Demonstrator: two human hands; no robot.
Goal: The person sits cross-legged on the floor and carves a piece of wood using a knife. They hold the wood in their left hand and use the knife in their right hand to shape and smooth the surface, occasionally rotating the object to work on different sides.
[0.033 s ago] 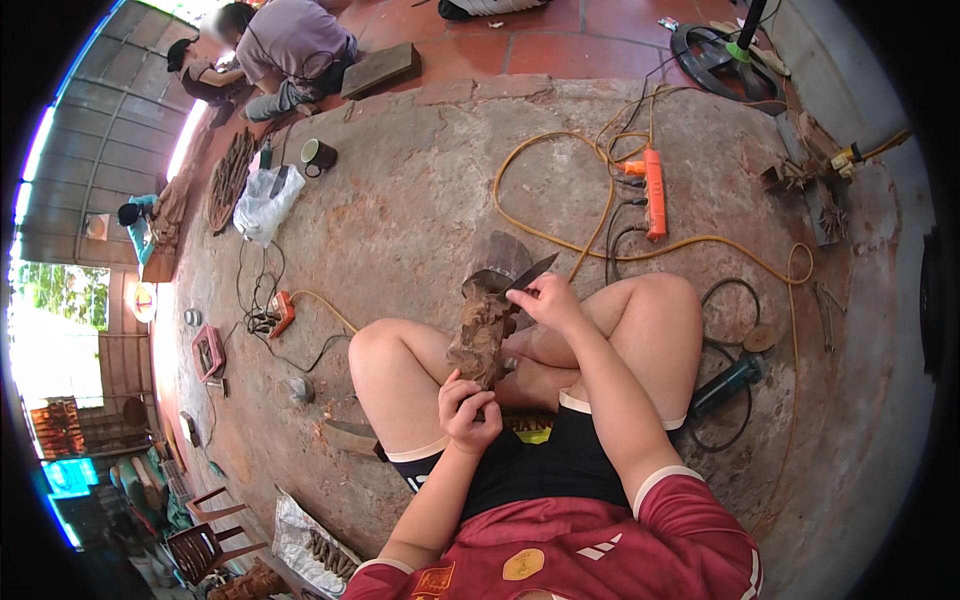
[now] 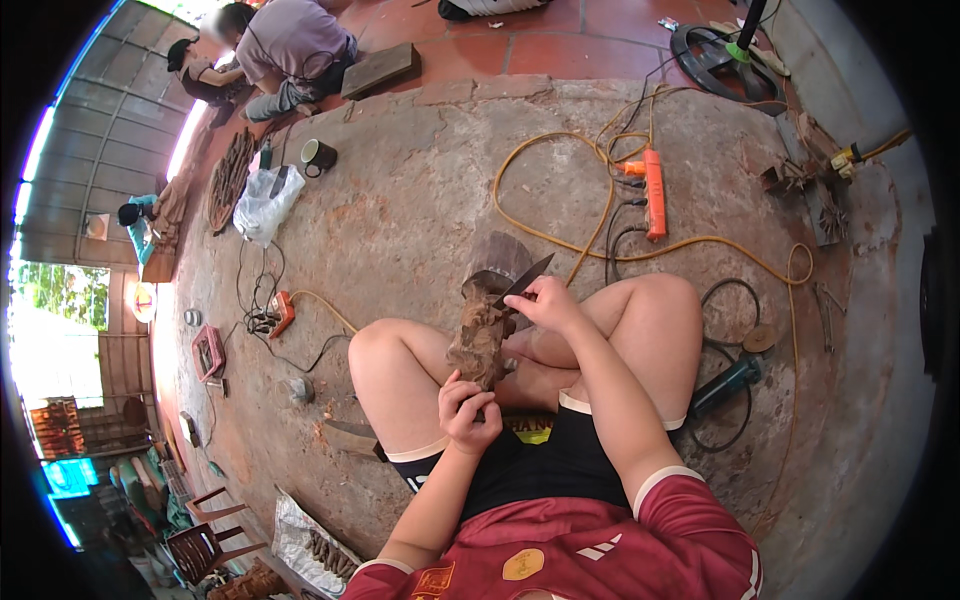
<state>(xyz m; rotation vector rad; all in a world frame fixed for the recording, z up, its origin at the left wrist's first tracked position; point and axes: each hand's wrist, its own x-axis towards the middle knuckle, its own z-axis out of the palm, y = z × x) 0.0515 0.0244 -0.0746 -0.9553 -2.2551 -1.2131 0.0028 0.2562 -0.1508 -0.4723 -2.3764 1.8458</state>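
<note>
Between my bent legs lies a brown carved wood piece [image 2: 477, 345], its far end against a dark round wood block [image 2: 503, 252]. My left hand [image 2: 469, 412] is closed around the near end of the carving. In my right hand [image 2: 543, 303] is a dark pointed blade [image 2: 530, 276], pinched between thumb and fingers. The blade slants across the upper right side of the carving, its tip pointing up and right. Whether its edge touches the wood is hard to make out, and its lower part is partly hidden by my fingers.
An orange power strip [image 2: 654, 195] with a looping yellow cord lies ahead right. A corded dark green power tool [image 2: 728, 388] rests beside my right knee. Further left are another orange socket [image 2: 282, 314], a plastic bag [image 2: 268, 205] and a mug [image 2: 318, 157]. Other people sit far left.
My right hand has shifted very slightly left and down with the blade, which now lies further over the carving. My left hand and the carving stay in place.
</note>
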